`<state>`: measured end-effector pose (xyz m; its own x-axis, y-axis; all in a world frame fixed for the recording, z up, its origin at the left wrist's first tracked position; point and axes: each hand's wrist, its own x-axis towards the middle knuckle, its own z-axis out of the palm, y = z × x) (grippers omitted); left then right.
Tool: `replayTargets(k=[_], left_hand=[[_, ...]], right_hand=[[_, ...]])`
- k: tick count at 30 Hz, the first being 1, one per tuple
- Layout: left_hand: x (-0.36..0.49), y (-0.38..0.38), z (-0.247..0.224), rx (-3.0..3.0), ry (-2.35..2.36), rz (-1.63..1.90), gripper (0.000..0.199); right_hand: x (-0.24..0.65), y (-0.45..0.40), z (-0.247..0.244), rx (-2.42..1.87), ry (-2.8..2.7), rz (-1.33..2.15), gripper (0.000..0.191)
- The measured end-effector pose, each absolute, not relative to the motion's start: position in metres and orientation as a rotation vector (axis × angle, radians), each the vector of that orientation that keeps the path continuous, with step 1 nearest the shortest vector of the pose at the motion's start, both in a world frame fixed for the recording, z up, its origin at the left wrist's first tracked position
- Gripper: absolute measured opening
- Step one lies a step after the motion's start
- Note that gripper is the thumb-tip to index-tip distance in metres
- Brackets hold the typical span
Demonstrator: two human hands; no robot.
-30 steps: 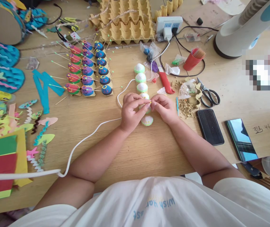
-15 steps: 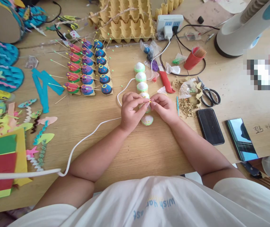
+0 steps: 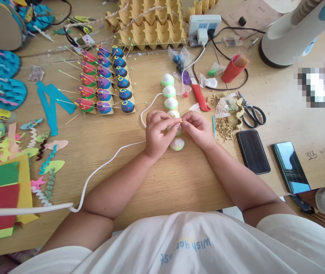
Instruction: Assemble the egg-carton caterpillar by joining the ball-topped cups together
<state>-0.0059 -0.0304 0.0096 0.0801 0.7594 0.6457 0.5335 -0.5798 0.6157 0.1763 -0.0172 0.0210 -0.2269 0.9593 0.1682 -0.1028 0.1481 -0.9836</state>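
My left hand (image 3: pixel 159 134) and my right hand (image 3: pixel 198 129) meet fingertip to fingertip over a column of white-topped egg-carton cups. Between their pinched thumbs and forefingers shows a tiny yellow bit of clay (image 3: pixel 181 121). Beyond the hands stand cups with plain white domes and light green rims, such as the white-topped cup (image 3: pixel 170 103). Nearest my body, another cup (image 3: pixel 177 144) carries small yellow marks on its dome. The fingers partly cover the cups in the middle of the column.
Rows of painted cups (image 3: pixel 104 83) with thin sticks poking out stand at the back left. To the right lie a red-handled knife (image 3: pixel 200 97), scissors (image 3: pixel 252 114) and two phones (image 3: pixel 253 151). A white cable (image 3: pixel 105 164) crosses the table beside my left arm.
Both hands stay nearly in place, pinched together. The yellow bit at the fingertips shows slightly differently, and the whole view has shifted a little.
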Motion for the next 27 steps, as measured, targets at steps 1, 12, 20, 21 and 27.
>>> replayTargets(k=[1, 12, 20, 21, 27], left_hand=[[-0.0057, -0.0303, 0.0093, 2.133, 1.303, 1.508, 0.018], [-0.006, -0.0303, 0.0083, 2.195, 1.27, 1.485, 0.021], [-0.0065, -0.0299, 0.0075, 2.221, 1.242, 1.498, 0.023], [-0.0064, -0.0299, 0.0073, 2.216, 1.24, 1.492, 0.022], [-0.0056, -0.0298, 0.0067, 2.208, 1.233, 1.497, 0.02]], right_hand=[[0.1761, -0.0171, 0.0206, -0.902, -1.383, 1.298, 0.059], [0.1767, -0.0163, 0.016, -0.917, -1.362, 1.273, 0.057], [0.178, -0.015, 0.0131, -0.926, -1.363, 1.209, 0.051], [0.1782, -0.0149, 0.0131, -0.931, -1.364, 1.205, 0.05], [0.1793, -0.015, 0.0137, -0.94, -1.376, 1.185, 0.041]])
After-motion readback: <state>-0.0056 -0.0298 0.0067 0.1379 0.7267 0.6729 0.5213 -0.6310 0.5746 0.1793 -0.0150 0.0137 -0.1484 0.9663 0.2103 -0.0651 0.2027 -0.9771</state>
